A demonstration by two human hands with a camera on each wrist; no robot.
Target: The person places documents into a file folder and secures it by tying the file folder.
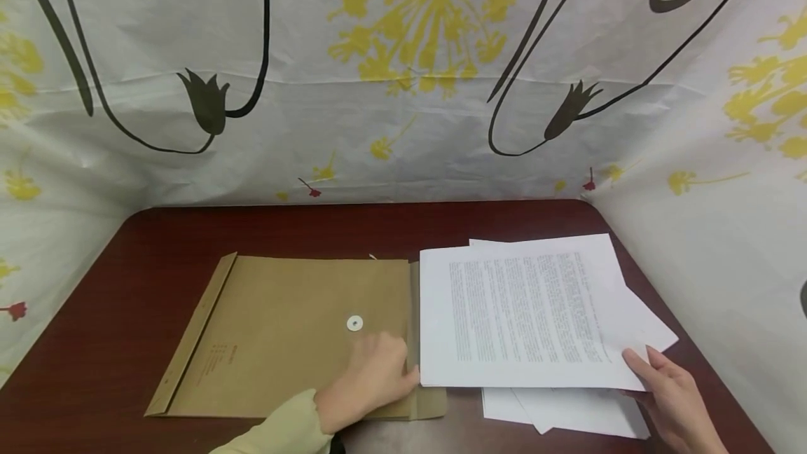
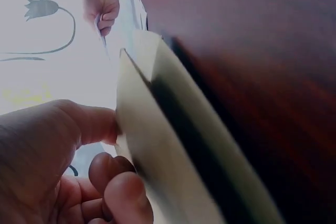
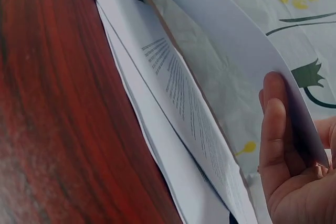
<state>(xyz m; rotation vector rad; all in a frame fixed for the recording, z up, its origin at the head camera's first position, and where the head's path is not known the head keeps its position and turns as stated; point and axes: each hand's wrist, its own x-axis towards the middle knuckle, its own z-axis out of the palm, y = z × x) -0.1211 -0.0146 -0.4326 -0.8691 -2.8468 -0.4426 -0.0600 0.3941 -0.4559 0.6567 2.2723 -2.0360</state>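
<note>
A brown kraft-paper document envelope (image 1: 290,300) lies flat on the table, with a white round button on its front. My left hand (image 1: 375,373) pinches the front panel near the right-hand end; the left wrist view shows the mouth (image 2: 173,114) gaping between two panels. Printed paper (image 1: 523,314) is held by my right hand (image 1: 677,394) at its near right corner, thumb on top and fingers underneath. The left edge of this paper meets the envelope's open end. How many sheets I hold cannot be told. Beneath it are more loose sheets (image 1: 580,412).
The dark red-brown table (image 1: 315,226) has rounded far corners. A white cloth (image 1: 403,153) with yellow and dark plant patterns hangs behind it and at both sides. In the right wrist view, printed sheets (image 3: 168,82) lie stacked below the raised paper.
</note>
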